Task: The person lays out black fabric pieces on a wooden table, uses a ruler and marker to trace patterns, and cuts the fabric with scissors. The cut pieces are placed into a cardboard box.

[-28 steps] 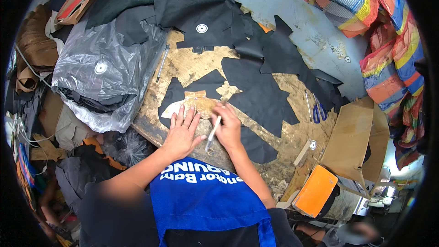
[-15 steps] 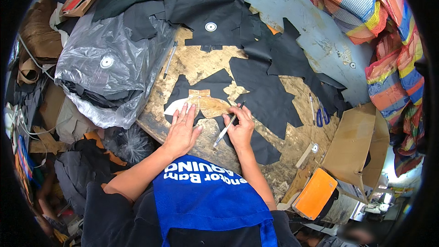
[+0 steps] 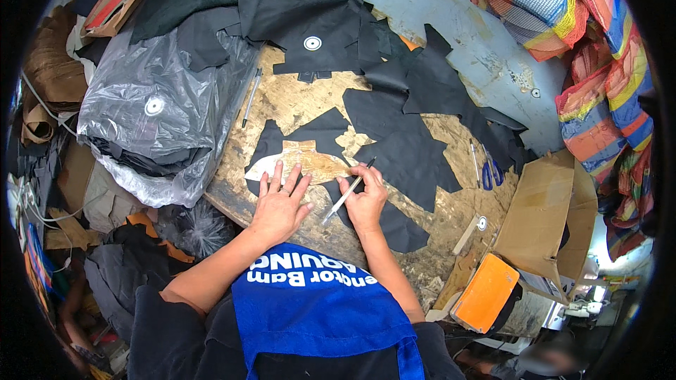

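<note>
With the tan template (image 3: 320, 162) taken as the clock's centre, the black sheet (image 3: 271, 142) is seen beneath it, both being laid flat on the wooden bench (image 3: 296, 102). The left hand (image 3: 274, 217) is placed towards seven o'clock, its fingers spread and its fingertips rested on the template's lower part; nothing is grasped by it. By the right hand (image 3: 368, 200), at four o'clock, a white pen (image 3: 341, 206) is pinched at a slant; whether the template's pointed end is also touched cannot be told.

The template is judged light, thin and fairly stiff, like card, and its shiny face may be slippery. It is best pressed down with spread fingertips near its middle, or lifted by the square tab at twelve o'clock; the narrow ends could be bent. The black sheet is judged soft and limp, and is better held flat than pulled at a corner.

Blue-handled scissors (image 3: 486, 180) are seen at three o'clock, and a loose pen (image 3: 251, 98) at eleven.
</note>
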The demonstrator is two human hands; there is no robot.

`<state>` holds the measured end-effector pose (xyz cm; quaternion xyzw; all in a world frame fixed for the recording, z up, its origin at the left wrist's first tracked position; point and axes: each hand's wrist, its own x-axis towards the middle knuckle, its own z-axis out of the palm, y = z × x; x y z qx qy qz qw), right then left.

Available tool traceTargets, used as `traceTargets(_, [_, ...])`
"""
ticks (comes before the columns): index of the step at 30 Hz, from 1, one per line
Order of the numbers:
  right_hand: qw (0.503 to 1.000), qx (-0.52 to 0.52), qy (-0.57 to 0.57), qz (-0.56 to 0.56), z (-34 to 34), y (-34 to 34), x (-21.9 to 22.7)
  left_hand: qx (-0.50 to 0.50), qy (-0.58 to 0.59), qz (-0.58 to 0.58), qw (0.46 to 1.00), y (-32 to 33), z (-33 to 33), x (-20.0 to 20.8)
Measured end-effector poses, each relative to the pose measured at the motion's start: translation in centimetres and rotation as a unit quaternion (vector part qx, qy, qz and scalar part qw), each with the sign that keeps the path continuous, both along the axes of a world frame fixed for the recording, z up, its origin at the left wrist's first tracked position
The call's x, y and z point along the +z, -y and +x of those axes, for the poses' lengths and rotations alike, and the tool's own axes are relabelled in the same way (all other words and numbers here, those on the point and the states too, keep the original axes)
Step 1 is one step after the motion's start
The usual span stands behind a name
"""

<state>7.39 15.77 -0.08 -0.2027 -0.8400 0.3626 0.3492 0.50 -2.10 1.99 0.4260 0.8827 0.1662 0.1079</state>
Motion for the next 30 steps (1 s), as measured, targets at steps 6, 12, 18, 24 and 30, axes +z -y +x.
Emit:
traceTargets(6, [1.0,-0.006,0.014,0.02,0.0,-0.1,-0.2,-0.004,0.008,-0.026,1.0,-1.3,0.7,0.1])
traceTargets(12, [1.0,0.011,0.005,0.021,0.1,-0.2,0.2,-0.02,0.013,-0.04,0.999,-1.5,0.7,-0.5])
traceTargets(18, [0.997,0.021,0.016,-0.071,-1.6,-0.1,3.3,-0.027,0.008,-0.024,0.999,-1.4,0.8,-0.7])
traceTargets(24, [0.912,0.229,0.04,-0.339,-5.1,4.4,4.6,-0.032,0.018,-0.018,0.999,-1.4,0.5,-0.7])
traceTargets(30, [0.898,0.331,0.123,-0.263,-8.4,7.1,2.7,-0.048,0.008,-0.012,0.999,-1.1,0.4,-1.5])
